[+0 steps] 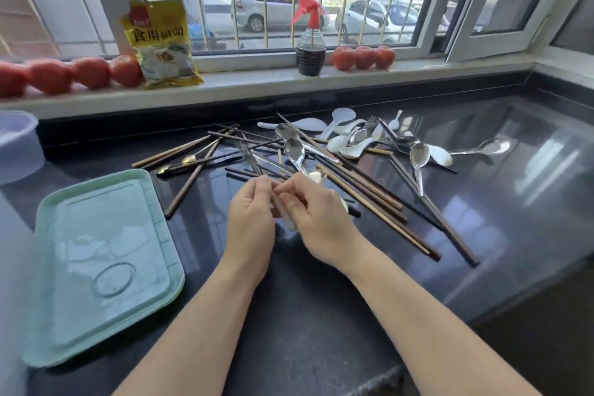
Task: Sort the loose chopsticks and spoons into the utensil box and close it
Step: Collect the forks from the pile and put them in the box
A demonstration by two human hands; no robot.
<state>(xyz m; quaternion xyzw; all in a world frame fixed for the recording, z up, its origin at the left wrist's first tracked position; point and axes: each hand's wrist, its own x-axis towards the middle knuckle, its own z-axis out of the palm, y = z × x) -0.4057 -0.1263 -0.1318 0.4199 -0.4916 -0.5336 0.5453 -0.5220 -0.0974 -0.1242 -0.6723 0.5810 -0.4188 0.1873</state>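
A heap of brown chopsticks (369, 199) and metal spoons (419, 156) lies across the dark counter, with white ceramic spoons (345, 141) at its back. My left hand (252, 219) and my right hand (316, 212) meet at the front of the heap. Their fingers together pinch a thin utensil handle (284, 214) that runs down between the palms; a metal spoon bowl (316, 175) shows just above my right fingers. The mint-green utensil box (99, 254) sits to the left with its lid on.
A translucent plastic container (17, 145) stands at the far left. On the windowsill are tomatoes (90, 72), a yellow packet (162, 42) and a dark spray bottle (310, 45). The counter's front edge runs along the lower right.
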